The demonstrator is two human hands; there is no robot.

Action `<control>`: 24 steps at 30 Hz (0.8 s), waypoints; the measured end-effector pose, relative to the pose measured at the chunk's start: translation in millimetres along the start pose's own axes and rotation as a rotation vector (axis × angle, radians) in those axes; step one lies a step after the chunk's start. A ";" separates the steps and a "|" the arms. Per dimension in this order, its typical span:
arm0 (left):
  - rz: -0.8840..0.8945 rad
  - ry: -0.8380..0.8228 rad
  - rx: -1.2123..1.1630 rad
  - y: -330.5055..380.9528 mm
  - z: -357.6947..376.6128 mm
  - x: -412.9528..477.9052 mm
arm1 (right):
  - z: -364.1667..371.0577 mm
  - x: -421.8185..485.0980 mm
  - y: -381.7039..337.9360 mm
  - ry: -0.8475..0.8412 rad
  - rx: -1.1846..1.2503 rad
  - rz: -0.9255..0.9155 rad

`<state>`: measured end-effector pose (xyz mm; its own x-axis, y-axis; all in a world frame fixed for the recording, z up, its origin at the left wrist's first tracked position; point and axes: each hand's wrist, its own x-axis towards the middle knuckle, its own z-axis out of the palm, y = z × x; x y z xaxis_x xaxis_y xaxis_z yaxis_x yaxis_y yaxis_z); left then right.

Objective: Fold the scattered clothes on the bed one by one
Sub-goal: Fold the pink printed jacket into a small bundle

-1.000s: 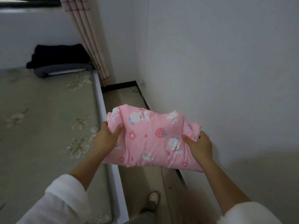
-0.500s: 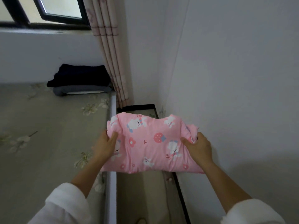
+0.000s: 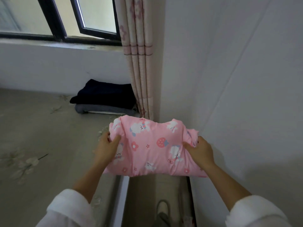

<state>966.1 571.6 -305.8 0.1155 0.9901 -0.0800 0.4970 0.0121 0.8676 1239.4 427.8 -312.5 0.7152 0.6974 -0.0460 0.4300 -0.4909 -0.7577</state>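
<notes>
My left hand [image 3: 107, 148] grips the nine o'clock end of the folded pink garment [image 3: 150, 145]. The thumb lies on top and presses into the cloth, and the fingers curl round the edge beneath it. My right hand [image 3: 200, 151] clamps the three o'clock end in the same way, thumb on top, with a bunch of fabric gathered against the palm. Both forearms reach forward toward twelve o'clock, bare up to the white sleeves [image 3: 70, 210] near my elbows, the wrists roughly level.

I hold the garment in the air, touching nothing else. Its long axis runs from nine to three o'clock between my hands. The printed side with rabbits, flowers and a strawberry faces up at me. The far edge humps up at twelve o'clock and the near edge sags toward six.

It hangs over the side edge of the bed [image 3: 41, 136] and the strip of floor [image 3: 142, 194] between the bed and the white wall [image 3: 237, 79] at three o'clock. My shoe [image 3: 162, 208] shows on that floor at six o'clock.

At eleven o'clock from the garment, well apart from it, a dark folded garment [image 3: 105, 95] sits on a grey folded one [image 3: 98, 109] on the bed, just beside the pink curtain [image 3: 139, 63]. The window [image 3: 57, 17] is above them.
</notes>
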 end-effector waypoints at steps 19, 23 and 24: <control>-0.272 0.351 0.006 13.5 -25.4 322.3 | 189.1 336.5 -175.3 -0.427 0.104 -0.168; -0.223 0.378 0.021 7.8 -68.1 422.4 | 252.6 389.2 -236.5 -0.432 0.108 -0.195; -0.226 0.385 0.056 6.6 -79.6 448.3 | 267.0 400.3 -252.6 -0.436 0.111 -0.203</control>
<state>952.7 1026.7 -296.9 -0.3248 0.9434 -0.0667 0.5197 0.2370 0.8208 1269.9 970.4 -313.3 0.3154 0.9386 -0.1400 0.4588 -0.2800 -0.8433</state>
